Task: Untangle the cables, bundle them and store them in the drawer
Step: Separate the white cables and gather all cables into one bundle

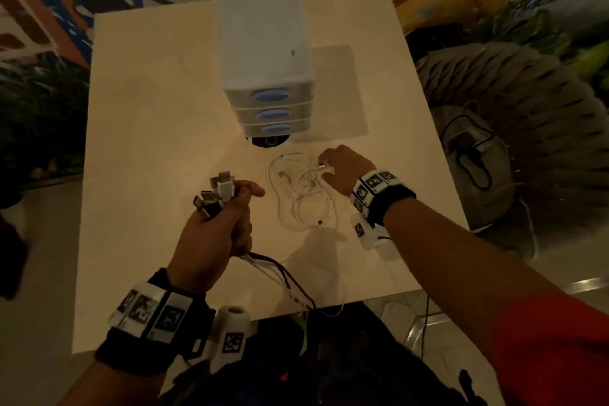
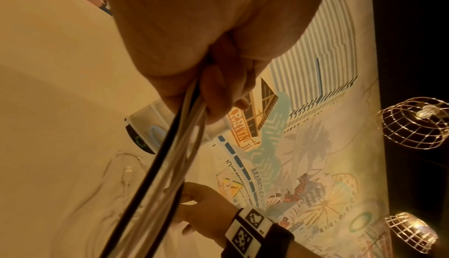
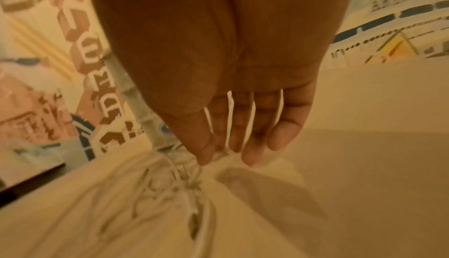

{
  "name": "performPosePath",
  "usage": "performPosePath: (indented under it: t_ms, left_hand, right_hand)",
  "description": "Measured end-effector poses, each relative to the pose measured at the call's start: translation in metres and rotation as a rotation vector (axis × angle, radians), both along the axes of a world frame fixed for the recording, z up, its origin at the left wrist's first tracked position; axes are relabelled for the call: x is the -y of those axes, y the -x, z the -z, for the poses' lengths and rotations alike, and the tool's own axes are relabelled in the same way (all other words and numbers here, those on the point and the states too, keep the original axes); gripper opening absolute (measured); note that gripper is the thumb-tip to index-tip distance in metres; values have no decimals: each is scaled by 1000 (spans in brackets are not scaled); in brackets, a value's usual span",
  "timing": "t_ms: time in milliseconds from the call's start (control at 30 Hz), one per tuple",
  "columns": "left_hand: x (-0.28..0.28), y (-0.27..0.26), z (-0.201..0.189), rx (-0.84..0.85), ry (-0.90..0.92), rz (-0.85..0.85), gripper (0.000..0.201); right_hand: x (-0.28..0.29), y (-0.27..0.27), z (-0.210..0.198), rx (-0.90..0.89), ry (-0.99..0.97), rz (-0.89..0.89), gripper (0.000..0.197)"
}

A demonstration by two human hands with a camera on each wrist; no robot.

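Note:
My left hand [image 1: 230, 208] grips a bundle of black and white cables [image 1: 280, 277], fist upright above the table [image 1: 148, 142]. Their USB plugs [image 1: 220, 191] stick out above the fist, and the loose lengths trail over the table's near edge. In the left wrist view the cables [image 2: 170, 166] run down from the curled fingers [image 2: 218, 93]. A tangle of thin white cables [image 1: 303, 194] lies at mid table. My right hand [image 1: 333, 168] reaches down onto its far right side, fingers [image 3: 250, 156] nearly straight, tips at the strands [image 3: 179, 181]. The white drawer unit [image 1: 267, 76] with blue handles stands behind, all drawers closed.
A black round device with a green ring [image 1: 268, 141] sits under the drawer unit's front. A grey ribbed seat [image 1: 514, 115] and a grey bag [image 1: 474, 161] stand off the table's right edge. Bare tabletop stretches to the left of the unit.

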State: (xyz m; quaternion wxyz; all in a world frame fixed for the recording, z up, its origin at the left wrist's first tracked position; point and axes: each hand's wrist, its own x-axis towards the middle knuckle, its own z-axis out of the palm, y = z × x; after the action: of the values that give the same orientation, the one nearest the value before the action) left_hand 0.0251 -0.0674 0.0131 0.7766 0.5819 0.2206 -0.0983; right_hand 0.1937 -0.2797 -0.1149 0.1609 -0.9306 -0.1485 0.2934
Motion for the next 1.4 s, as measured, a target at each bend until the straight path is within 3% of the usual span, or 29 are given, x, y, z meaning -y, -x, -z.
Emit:
performPosePath:
  t_ms: [167,367,567,667,767,867,967,1033,1133,1267,1400]
  left_hand:
    - [-3,-11,25,-42,-63,-11,25]
    - [0,-42,51,-121,-182,-39,28]
    - [22,-75,63,-258,-434,108,37]
    - [39,-82,56,-238,-530,222,33]
    - [44,-82,58,-183,-633,219,39]
    - [44,-81,62,-97,-684,303,21]
    - [42,-80,64,-71,-703,319,21]
    - [40,-80,62,-74,-699,309,23]
    - [33,-79,61,-100,-660,273,28]
    - [23,-69,64,-111,-296,36,32]
    - [17,-59,57,-31,-148,-12,30]
  right_hand:
    - [-9,-7,10,40,-9,-87,28]
    - [1,-1,-4,124,-295,36,23]
    - [6,10,-23,166,-456,44,19]
    - [4,14,-27,165,-488,51,19]
    - [6,15,-27,124,-522,47,21]
    - [0,12,-31,17,-568,51,28]
    - [-13,7,-38,63,-494,11,29]
    - [-16,3,-40,53,-476,23,30]
    - [-10,-1,-39,44,-568,202,28]
    - [8,-5,-28,100,-416,350,38]
    - [24,-3,-8,73,-264,348,42]
